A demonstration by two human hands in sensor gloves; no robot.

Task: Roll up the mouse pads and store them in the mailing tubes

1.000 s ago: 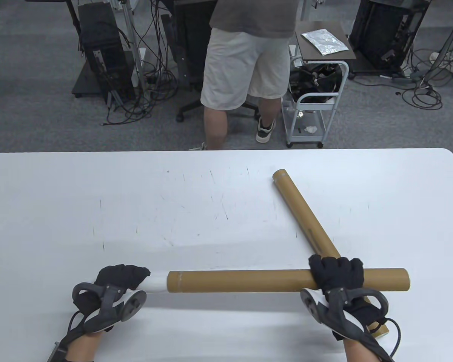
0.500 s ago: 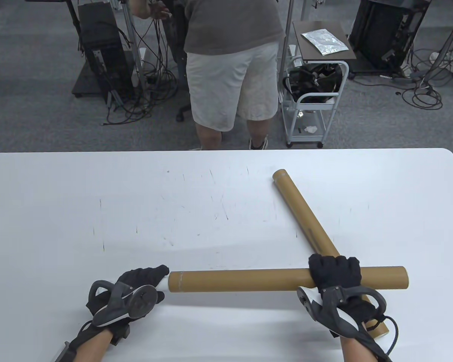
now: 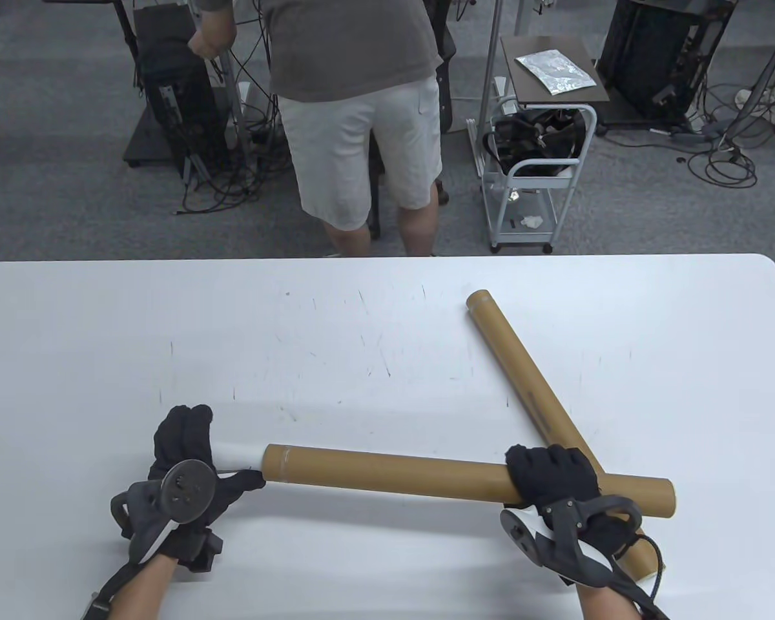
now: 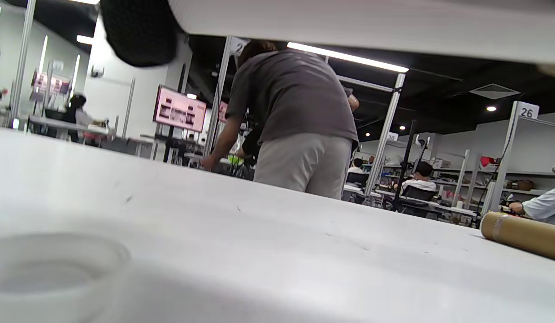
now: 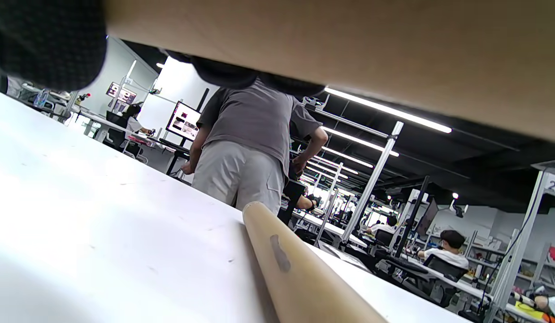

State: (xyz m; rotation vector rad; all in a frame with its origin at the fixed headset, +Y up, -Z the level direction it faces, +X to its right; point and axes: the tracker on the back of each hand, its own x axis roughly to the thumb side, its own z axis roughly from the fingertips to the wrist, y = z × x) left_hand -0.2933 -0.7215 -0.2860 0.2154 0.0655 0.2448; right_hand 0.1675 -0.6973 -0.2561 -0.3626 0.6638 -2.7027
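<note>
In the lower half of the frame we see the table (image 3: 103, 336). Along its lower edge a mailing tube (image 3: 394, 471) lies nearly level, crossing over a second tube (image 3: 510, 349) that runs diagonally from centre right down to the lower right. The right hand (image 3: 552, 475) grips the near tube at the crossing; the left hand (image 3: 184, 462) sits at lower left, on the rolled pad (image 3: 236, 455) at the tube's left end. Behind the table, at upper centre, stands a person (image 3: 355, 97), with a cart (image 3: 536, 168) to their right
</note>
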